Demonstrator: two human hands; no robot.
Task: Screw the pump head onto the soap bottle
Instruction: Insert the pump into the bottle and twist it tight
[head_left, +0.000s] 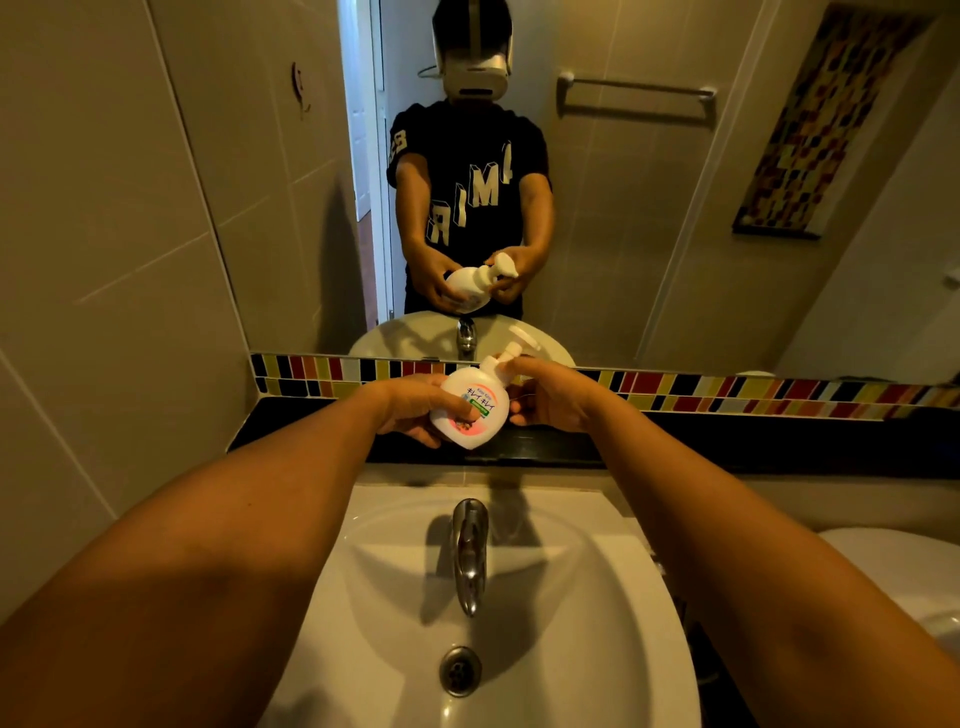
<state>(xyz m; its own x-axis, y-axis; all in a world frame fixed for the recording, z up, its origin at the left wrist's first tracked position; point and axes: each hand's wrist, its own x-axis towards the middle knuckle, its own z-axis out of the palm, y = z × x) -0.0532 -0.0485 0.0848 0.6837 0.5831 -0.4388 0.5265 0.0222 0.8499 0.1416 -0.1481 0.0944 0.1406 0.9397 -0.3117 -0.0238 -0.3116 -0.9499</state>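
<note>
Gripped in the left hand (415, 402), the bottle (470, 410) tilts at frame centre above a black ledge (727, 441); the right hand (550, 395) pinches the pump (506, 358) at its neck. Below sit a white sink (597, 597) and tap (469, 551); a mirror (649, 234) and tile strip (727, 392) lie behind.

Both forearms are bare from the near edge of the frame up to the wrists, with no watch, band or ring in sight on the left hand (410, 405) or the right hand (553, 397). The mirror (649, 208) at twelve o'clock shows a black short-sleeved T-shirt (467, 171) printed with blocky white letters across the chest and a white mark on one sleeve. A grey-and-white headset (475, 67) with a dark strap over the crown covers the face.
</note>
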